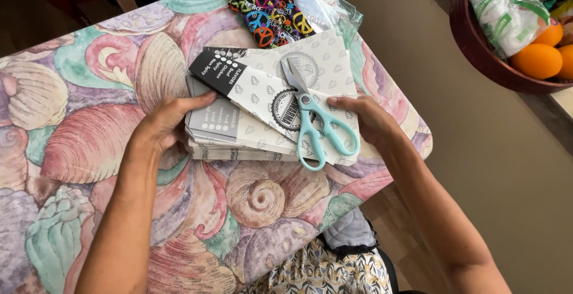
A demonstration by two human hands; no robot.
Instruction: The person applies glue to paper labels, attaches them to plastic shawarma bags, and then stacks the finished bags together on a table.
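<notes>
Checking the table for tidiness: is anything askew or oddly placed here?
The scissors lie loose on the top packet, which sits turned against the stack below. Both hands, left and right, rest flat at the stack's edges.

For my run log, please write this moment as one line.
left hand: on stack of paper packets, left edge | right hand: on right edge | scissors: closed, lying on top | table: shell-pattern cloth
</notes>
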